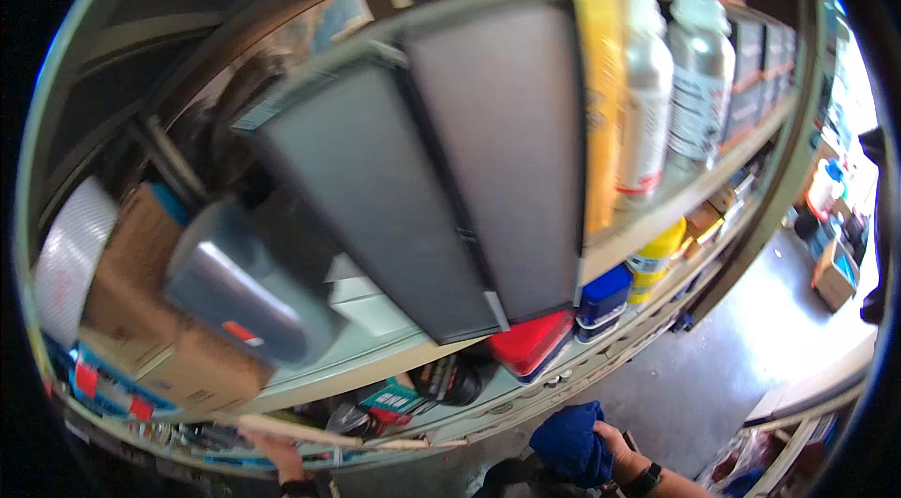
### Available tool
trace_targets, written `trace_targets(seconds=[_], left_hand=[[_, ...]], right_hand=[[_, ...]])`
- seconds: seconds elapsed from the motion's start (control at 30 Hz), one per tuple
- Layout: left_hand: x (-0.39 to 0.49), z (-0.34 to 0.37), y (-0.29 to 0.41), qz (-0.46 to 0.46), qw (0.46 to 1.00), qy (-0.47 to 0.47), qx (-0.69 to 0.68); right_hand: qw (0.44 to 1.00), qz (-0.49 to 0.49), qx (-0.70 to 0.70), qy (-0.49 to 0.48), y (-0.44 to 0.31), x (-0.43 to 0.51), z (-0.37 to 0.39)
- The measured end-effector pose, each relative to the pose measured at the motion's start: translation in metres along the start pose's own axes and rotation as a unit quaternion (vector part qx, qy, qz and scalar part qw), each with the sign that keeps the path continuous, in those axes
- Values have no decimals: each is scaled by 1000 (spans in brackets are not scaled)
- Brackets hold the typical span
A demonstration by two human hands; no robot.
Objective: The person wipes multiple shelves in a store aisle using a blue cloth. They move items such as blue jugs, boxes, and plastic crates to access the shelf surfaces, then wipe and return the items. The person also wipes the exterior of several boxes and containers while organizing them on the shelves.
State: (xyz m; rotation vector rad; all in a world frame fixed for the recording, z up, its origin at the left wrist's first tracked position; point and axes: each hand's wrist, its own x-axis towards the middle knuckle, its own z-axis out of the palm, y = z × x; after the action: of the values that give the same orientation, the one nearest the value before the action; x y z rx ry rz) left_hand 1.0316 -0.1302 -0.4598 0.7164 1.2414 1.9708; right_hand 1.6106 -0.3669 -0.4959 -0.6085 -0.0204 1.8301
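My right hand (pixel 614 451), with a dark band at its wrist, grips a bunched dark blue cloth (pixel 570 443) at the lower middle of the view. At the lower left my left hand (pixel 276 454) is beside the pale front edge of a shelf (pixel 331 432), with small goods around it. It is blurred, and whether its fingers touch the edge is unclear. Above the hands, two flat grey panels with black frames (pixel 380 195) stand tilted side by side on the upper shelf (pixel 366 373).
Left of the panels are a dark grey canister (pixel 246 287) and cardboard boxes (pixel 134 273). To their right stand a yellow package (pixel 598 111) and silver bottles (pixel 700 82). Lower down are a red case (pixel 531 343) and a blue container (pixel 604 294). A carton (pixel 836 276) sits on the grey floor (pixel 676 350).
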Motion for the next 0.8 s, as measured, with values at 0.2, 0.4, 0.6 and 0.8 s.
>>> trace_targets(seconds=[0.2, 0.4, 0.6, 0.8], left_hand=[[-16, 24, 4, -30, 996, 75, 30], [-23, 29, 0, -71, 994, 78, -17], [-24, 39, -1, -68, 988, 138, -16], [-6, 39, -8, -72, 987, 140, -40]], right_hand=[[991, -51, -19, 120, -12, -41, 12], [974, -131, -54, 175, -36, -88, 43], [974, -107, -104, 168, -58, -104, 96], [982, -109, -78, 133, -68, -90, 114]])
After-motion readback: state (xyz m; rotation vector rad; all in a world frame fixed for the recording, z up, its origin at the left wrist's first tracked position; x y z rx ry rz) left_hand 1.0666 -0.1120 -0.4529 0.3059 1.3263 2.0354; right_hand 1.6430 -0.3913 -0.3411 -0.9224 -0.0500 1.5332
